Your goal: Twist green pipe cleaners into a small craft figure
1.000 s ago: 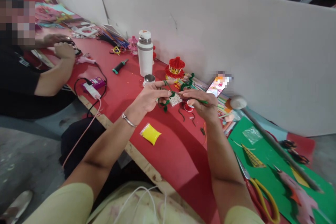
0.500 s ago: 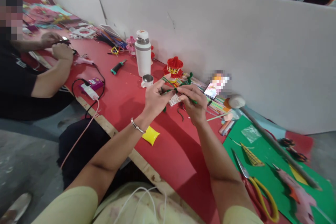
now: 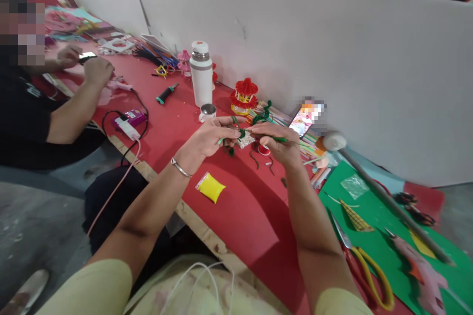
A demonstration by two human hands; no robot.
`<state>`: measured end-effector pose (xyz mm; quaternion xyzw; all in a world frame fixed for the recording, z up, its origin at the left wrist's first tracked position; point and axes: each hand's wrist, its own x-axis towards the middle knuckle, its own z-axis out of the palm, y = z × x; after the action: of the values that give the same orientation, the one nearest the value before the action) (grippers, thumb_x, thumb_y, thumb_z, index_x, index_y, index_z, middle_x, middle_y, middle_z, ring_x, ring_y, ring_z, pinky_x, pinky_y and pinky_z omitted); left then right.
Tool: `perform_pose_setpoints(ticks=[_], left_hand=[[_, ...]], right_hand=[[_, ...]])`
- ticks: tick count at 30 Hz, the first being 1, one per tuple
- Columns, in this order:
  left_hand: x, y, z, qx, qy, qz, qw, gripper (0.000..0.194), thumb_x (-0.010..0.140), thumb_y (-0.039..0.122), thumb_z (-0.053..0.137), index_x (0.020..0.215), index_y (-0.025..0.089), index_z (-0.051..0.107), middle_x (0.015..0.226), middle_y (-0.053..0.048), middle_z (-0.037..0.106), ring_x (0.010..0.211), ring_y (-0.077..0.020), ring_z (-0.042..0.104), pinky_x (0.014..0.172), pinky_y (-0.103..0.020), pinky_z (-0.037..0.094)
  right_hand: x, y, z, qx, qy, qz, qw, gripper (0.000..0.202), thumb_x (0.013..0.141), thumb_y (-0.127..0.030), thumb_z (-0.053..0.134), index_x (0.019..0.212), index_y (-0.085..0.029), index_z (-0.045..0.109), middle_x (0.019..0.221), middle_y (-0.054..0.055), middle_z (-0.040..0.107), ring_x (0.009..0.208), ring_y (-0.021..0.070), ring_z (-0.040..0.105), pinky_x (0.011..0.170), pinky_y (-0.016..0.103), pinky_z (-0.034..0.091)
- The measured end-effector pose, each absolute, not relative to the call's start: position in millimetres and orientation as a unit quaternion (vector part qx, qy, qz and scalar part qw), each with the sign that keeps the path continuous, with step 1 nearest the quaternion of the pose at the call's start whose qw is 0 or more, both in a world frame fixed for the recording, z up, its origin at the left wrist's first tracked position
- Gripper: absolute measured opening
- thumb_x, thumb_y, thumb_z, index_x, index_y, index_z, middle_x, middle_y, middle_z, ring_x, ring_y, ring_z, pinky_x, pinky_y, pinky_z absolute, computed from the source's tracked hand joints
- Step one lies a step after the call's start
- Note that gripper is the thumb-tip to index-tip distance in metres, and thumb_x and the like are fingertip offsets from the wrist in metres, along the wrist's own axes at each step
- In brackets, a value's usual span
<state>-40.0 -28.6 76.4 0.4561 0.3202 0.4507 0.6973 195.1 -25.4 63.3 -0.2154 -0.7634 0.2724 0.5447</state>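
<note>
My left hand (image 3: pixel 210 138) and my right hand (image 3: pixel 279 143) meet above the red table (image 3: pixel 177 133), both pinching a green pipe cleaner (image 3: pixel 242 134) between fingertips. A small white beaded piece (image 3: pixel 245 141) hangs just under the fingers. The green stem runs on to the right past my right hand. A silver bangle (image 3: pixel 180 168) circles my left wrist. Short dark pipe cleaner scraps (image 3: pixel 254 158) lie on the table below my hands.
A white flask (image 3: pixel 201 80) with its cup (image 3: pixel 207 112), a red lantern craft (image 3: pixel 244 96), a phone (image 3: pixel 306 119), a yellow packet (image 3: pixel 210 187) and yellow-handled scissors (image 3: pixel 364 266) on green paper (image 3: pixel 373 216) surround me. Another person's hands (image 3: pixel 96 70) work at far left beside a glue gun (image 3: pixel 120 84).
My hands dropped slightly and drew apart a little while still working the green pipe cleaner. The person at the left shifted their hands; one now holds a phone.
</note>
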Motion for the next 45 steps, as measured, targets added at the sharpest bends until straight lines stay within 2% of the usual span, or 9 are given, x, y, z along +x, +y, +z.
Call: perform_pose_setpoints(ticks=[12, 17, 22, 26, 31, 37, 41, 43, 45], left_hand=[[-44.2, -26.1, 79.6, 0.484, 0.352, 0.438, 0.671, 0.044, 0.060, 0.011, 0.081, 0.104, 0.010, 0.085, 0.057, 0.000, 0.068, 0.045, -0.0079, 0.056, 0.048, -0.021, 0.044], [-46.2, -24.1, 76.2, 0.522, 0.346, 0.405, 0.667, 0.046, 0.059, 0.012, 0.076, 0.104, 0.010, 0.085, 0.056, 0.000, 0.066, 0.043, -0.0085, 0.055, 0.045, -0.021, 0.039], [-48.7, -23.7, 77.8, 0.540, 0.333, 0.378, 0.674, 0.050, 0.059, 0.015, 0.078, 0.107, 0.010, 0.085, 0.061, -0.002, 0.071, 0.044, -0.0092, 0.056, 0.047, -0.023, 0.042], [-49.3, -25.6, 80.1, 0.535, 0.320, 0.380, 0.684, 0.048, 0.058, 0.016, 0.080, 0.105, 0.013, 0.086, 0.064, -0.003, 0.073, 0.046, -0.0092, 0.056, 0.049, -0.023, 0.044], [-49.9, -27.6, 79.9, 0.540, 0.320, 0.391, 0.673, 0.045, 0.060, 0.017, 0.081, 0.105, 0.013, 0.087, 0.065, -0.005, 0.073, 0.049, -0.0104, 0.057, 0.051, -0.025, 0.045], [-47.2, -26.1, 73.1, 0.544, 0.307, 0.404, 0.668, 0.040, 0.059, 0.016, 0.084, 0.098, 0.016, 0.088, 0.076, -0.008, 0.079, 0.054, -0.0117, 0.061, 0.050, -0.024, 0.046], [-38.0, -27.5, 70.1, 0.525, 0.291, 0.417, 0.683, 0.036, 0.062, 0.019, 0.087, 0.098, 0.015, 0.088, 0.073, -0.008, 0.078, 0.055, -0.0120, 0.063, 0.051, -0.024, 0.049], [-31.3, -29.3, 70.5, 0.512, 0.297, 0.455, 0.665, 0.037, 0.063, 0.020, 0.088, 0.100, 0.015, 0.087, 0.074, -0.007, 0.078, 0.059, -0.0134, 0.067, 0.052, -0.023, 0.049], [-23.8, -31.7, 71.1, 0.499, 0.316, 0.516, 0.620, 0.039, 0.064, 0.020, 0.090, 0.103, 0.015, 0.086, 0.078, -0.005, 0.079, 0.065, -0.0136, 0.069, 0.056, -0.023, 0.051]], right_hand=[[201.4, -30.2, 71.0, -0.198, -0.797, 0.258, 0.509, 0.022, 0.092, -0.048, 0.081, 0.110, -0.036, 0.087, 0.104, 0.002, 0.089, 0.100, 0.0254, 0.085, 0.096, 0.042, 0.065], [204.1, -35.6, 77.3, -0.200, -0.801, 0.282, 0.489, 0.020, 0.092, -0.044, 0.082, 0.109, -0.034, 0.087, 0.103, 0.002, 0.089, 0.099, 0.0248, 0.085, 0.094, 0.040, 0.066], [204.4, -37.2, 77.6, -0.189, -0.789, 0.310, 0.495, 0.018, 0.094, -0.041, 0.081, 0.108, -0.033, 0.088, 0.104, 0.003, 0.088, 0.101, 0.0243, 0.084, 0.094, 0.039, 0.066], [201.4, -39.1, 74.0, -0.209, -0.755, 0.350, 0.514, 0.021, 0.094, -0.047, 0.079, 0.103, -0.030, 0.088, 0.100, 0.004, 0.088, 0.096, 0.0245, 0.084, 0.088, 0.039, 0.068], [200.1, -44.3, 71.6, -0.281, -0.700, 0.388, 0.530, 0.027, 0.096, -0.051, 0.075, 0.097, -0.027, 0.088, 0.091, 0.003, 0.087, 0.078, 0.0216, 0.083, 0.075, 0.036, 0.070], [202.7, -40.2, 69.5, -0.291, -0.678, 0.444, 0.508, 0.030, 0.092, -0.053, 0.079, 0.090, -0.024, 0.087, 0.084, 0.004, 0.086, 0.075, 0.0210, 0.081, 0.072, 0.033, 0.067], [182.7, -30.5, 54.9, -0.276, -0.563, 0.561, 0.540, 0.046, 0.082, -0.068, 0.082, 0.076, -0.022, 0.079, 0.069, 0.001, 0.079, 0.055, 0.0146, 0.071, 0.054, 0.027, 0.060], [167.9, -26.3, 44.5, -0.273, -0.507, 0.584, 0.572, 0.055, 0.076, -0.079, 0.080, 0.081, -0.024, 0.077, 0.069, 0.000, 0.078, 0.054, 0.0125, 0.067, 0.055, 0.026, 0.059], [156.4, -23.1, 34.8, -0.279, -0.469, 0.570, 0.614, 0.055, 0.073, -0.080, 0.082, 0.089, -0.027, 0.077, 0.077, -0.002, 0.080, 0.060, 0.0113, 0.069, 0.060, 0.024, 0.060]])
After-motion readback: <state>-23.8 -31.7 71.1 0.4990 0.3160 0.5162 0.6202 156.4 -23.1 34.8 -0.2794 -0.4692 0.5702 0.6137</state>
